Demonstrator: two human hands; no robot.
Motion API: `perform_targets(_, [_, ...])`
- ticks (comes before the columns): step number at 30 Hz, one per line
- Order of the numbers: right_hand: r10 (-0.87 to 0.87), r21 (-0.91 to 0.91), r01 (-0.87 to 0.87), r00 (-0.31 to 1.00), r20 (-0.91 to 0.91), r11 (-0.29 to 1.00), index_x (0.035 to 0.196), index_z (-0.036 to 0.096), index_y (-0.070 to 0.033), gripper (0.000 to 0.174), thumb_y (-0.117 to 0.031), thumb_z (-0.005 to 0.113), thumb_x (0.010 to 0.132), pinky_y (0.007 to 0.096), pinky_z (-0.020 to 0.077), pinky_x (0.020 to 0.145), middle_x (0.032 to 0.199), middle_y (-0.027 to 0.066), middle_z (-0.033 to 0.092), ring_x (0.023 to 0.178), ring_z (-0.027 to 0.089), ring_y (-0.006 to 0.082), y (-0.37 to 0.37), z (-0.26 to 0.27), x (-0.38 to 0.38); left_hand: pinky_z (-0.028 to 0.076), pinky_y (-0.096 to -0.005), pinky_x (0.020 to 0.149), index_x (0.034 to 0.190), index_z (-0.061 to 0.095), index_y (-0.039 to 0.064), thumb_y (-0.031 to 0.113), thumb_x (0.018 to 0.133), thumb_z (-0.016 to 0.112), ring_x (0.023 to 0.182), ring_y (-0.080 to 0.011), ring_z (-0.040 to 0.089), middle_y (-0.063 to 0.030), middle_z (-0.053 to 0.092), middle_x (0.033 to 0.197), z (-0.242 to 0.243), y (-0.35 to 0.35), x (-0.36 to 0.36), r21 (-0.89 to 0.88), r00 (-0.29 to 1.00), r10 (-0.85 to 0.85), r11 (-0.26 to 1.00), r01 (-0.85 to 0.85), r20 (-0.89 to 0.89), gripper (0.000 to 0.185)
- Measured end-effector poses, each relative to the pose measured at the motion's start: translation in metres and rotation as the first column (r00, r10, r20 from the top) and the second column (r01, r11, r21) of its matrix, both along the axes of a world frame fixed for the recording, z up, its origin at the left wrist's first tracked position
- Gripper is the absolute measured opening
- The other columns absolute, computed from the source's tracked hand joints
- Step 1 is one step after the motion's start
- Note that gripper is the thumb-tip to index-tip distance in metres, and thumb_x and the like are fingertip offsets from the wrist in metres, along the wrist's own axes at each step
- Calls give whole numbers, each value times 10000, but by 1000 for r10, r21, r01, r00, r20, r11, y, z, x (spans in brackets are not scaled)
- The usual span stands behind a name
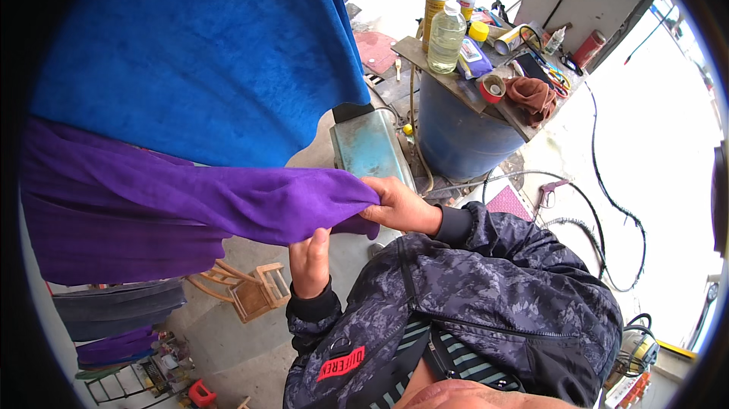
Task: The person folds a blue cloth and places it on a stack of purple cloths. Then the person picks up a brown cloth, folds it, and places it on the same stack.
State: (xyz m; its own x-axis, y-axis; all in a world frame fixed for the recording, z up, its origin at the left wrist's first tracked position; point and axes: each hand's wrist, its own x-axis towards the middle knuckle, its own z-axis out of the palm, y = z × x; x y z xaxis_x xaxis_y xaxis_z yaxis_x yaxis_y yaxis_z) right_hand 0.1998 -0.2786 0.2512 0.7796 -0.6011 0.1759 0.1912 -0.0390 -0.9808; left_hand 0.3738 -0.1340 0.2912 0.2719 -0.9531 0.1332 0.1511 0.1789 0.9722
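Note:
A purple cloth [285,204] stretches from the left towards my hands, its near end bunched and folded. My right hand [398,204] pinches this end between thumb and fingers. Lower down, my left hand [310,264] is at the cloth's bottom edge, thumb in front and the fingers largely hidden; it seems to hold that edge. Behind and above hangs a large blue cloth [199,56], touched by neither hand.
A blue barrel [467,130] carries a board [410,50] with a clear bottle [447,39], spray cans, tape and a brown rag [529,100]. Hoses [598,238] lie on the floor at right. A wooden chair [256,295] and more hanging cloths [119,306] are lower left.

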Motion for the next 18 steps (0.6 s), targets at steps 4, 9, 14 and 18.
perform_targets(4, [50,-64,-52,998,-38,997,1184,665,-3,229,-160,732,1031,328,553,628,795,65,715,688,691,121,2,7,0,476,-310,1006,1378,594,-66,183,1098,674,1114,-136,604,-75,674,1237,-1,-9,-13,30,996,-68,997,66,58,383])
perform_targets(9, [229,-146,-249,964,-138,958,1124,654,-10,346,-292,809,998,370,526,677,786,95,686,711,618,149,4,14,-2,518,-314,936,1295,661,-40,174,1098,679,1040,-121,626,-48,708,1150,-1,-13,-8,49,964,-41,998,29,263,292])
perform_targets(14, [350,-216,-372,927,-132,903,1043,635,-13,405,-329,869,944,401,500,649,760,162,629,643,586,225,2,15,3,536,-319,911,1204,711,-47,125,1107,651,998,-143,668,-53,743,1089,-4,-16,-3,-28,886,102,995,-100,453,206])
perform_targets(18, [239,-353,-296,951,-196,887,1119,626,-17,427,-285,877,900,461,522,674,771,205,660,690,661,387,-1,16,2,544,-355,814,1088,737,-19,120,1088,676,865,-195,694,-74,754,974,-5,-25,-8,-176,812,285,958,-225,509,152])
